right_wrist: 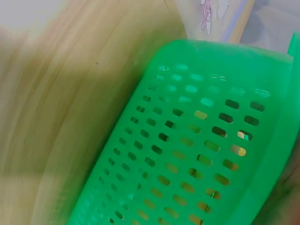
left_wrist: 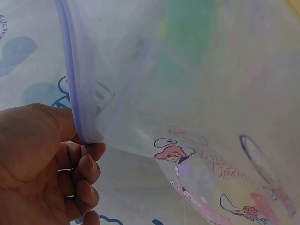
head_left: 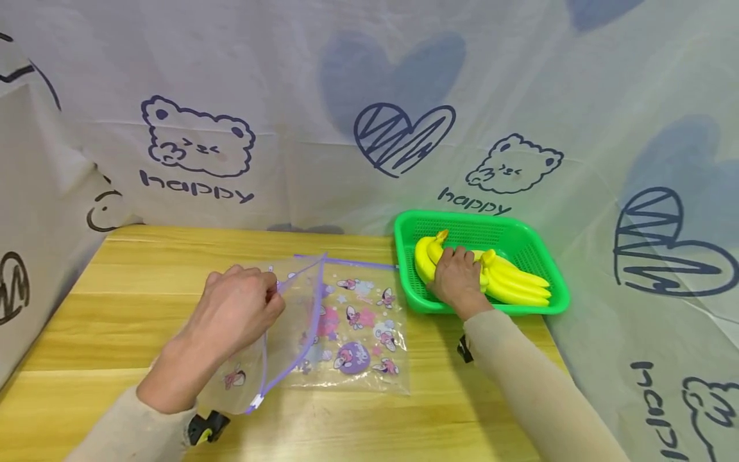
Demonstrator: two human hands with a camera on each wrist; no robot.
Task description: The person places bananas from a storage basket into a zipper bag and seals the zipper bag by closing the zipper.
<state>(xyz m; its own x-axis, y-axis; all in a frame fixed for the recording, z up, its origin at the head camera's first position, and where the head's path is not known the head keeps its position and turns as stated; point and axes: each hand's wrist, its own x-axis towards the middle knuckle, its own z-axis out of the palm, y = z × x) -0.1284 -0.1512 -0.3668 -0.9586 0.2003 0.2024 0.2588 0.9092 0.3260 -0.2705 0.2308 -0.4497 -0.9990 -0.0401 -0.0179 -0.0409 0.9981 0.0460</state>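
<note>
"Yellow bananas (head_left: 425, 258) first: where are they, and do you have hold of them?"

"They lie in the green basket (head_left: 407, 276), under and just left of my right hand (head_left: 460, 280), with another bunch (head_left: 516, 282) just right of it. My fingers bend down over the fruit, but their tips are hidden, so I can't tell whether they grip it."

"What makes for a good hold, then?"

"I'd want thumb and fingers well round one bunch, near its stem and clear of its neighbour, so the two don't drag together. Pressing down hard could tip the basket, I think."

"And your left hand (head_left: 239, 308)?"

"It's pinching the purple edge (head_left: 317, 308) of a clear plastic bag (head_left: 288, 327), the other fingers loosely curled. The mouth seems to gape towards my right hand. A light, steady pinch looks best there; a tug could let the lips fall together."

"What else is around you?"

"Printed plastic (head_left: 369, 321) lies flat between my hands; whether it's part of the same bag, I can't tell. The desk (head_left: 439, 417) is below them, and a cloth (head_left: 312, 160) with bears and hearts hangs beyond."
</note>
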